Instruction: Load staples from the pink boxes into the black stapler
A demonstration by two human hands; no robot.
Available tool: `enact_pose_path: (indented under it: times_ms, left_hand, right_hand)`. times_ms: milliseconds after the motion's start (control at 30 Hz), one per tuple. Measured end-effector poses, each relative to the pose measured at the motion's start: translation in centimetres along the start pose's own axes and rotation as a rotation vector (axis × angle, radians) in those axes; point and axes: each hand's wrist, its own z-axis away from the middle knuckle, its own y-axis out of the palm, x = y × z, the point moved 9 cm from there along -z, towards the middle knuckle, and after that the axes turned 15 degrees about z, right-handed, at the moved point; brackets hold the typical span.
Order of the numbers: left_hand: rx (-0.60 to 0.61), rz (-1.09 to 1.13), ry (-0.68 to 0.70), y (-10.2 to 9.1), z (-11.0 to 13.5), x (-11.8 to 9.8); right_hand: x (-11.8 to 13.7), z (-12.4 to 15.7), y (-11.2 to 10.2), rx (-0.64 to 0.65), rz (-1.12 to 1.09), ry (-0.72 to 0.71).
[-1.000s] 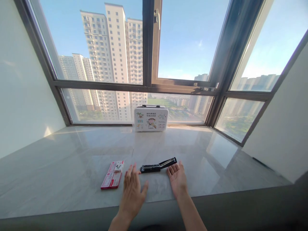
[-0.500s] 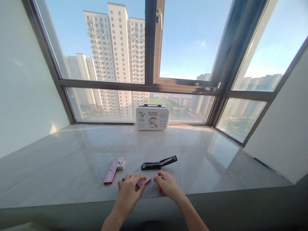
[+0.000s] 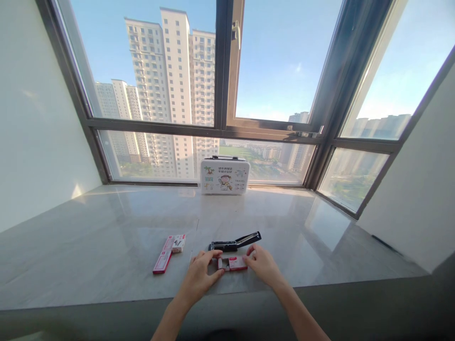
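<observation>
A small red and white box lies on the marble sill, held at its two ends. My left hand pinches its left end and my right hand pinches its right end. Just behind the box lies a black stapler with its top arm raised open. To the left lie a flat red box and a small white and red box.
A white case with a cartoon print stands against the window at the back. The marble sill ends in a front edge just below my wrists. White walls close in on both sides.
One second ago both hands lay open near the stapler. My left hand took one red box from the left and brought it to the middle, where both hands now grip it.
</observation>
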Motion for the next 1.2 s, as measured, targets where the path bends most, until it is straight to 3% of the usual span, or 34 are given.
enact_pose_path:
  times_ms: [100, 233, 367, 500, 667, 800, 967, 1067, 1200]
  left_hand:
    - [0.013, 0.009, 0.014, 0.0, -0.1, 0.0]
    - [0.03, 0.008, 0.008, 0.0, -0.1, 0.0]
    - [0.026, 0.01, -0.007, 0.0, 0.0, -0.2]
    - [0.015, 0.022, 0.0, -0.2, 0.2, -0.8]
    - [0.019, 0.018, -0.021, -0.3, 0.2, -0.7]
    - [0.028, 0.014, -0.016, -0.2, 0.2, -0.7]
    - [-0.001, 0.037, 0.016, -0.6, 0.2, -1.1]
    - [-0.039, 0.057, -0.016, -0.8, 0.0, -0.8]
    - [-0.027, 0.02, -0.11, 0.5, -0.5, -0.4]
  right_hand:
    - [4.6, 0.0, -1.2, -0.03, 0.219, -0.192]
    - [9.4, -1.1, 0.3, 0.114, 0.539, -0.362]
    - [11.2, -3.0, 1.9, 0.206, 0.625, -0.394]
    - [11.7, -2.8, 1.7, 0.163, 0.632, -0.425]
    - [10.0, -0.3, -0.1, 0.027, 0.465, -0.435]
    - [5.7, 0.6, -0.9, -0.082, 0.121, -0.323]
    - [1.1, 1.3, -1.1, -0.115, 0.038, -0.254]
    - [0.3, 1.8, -1.2, -0.085, 0.016, -0.265]
    - [1.1, 2.1, -0.5, -0.014, 0.014, -0.279]
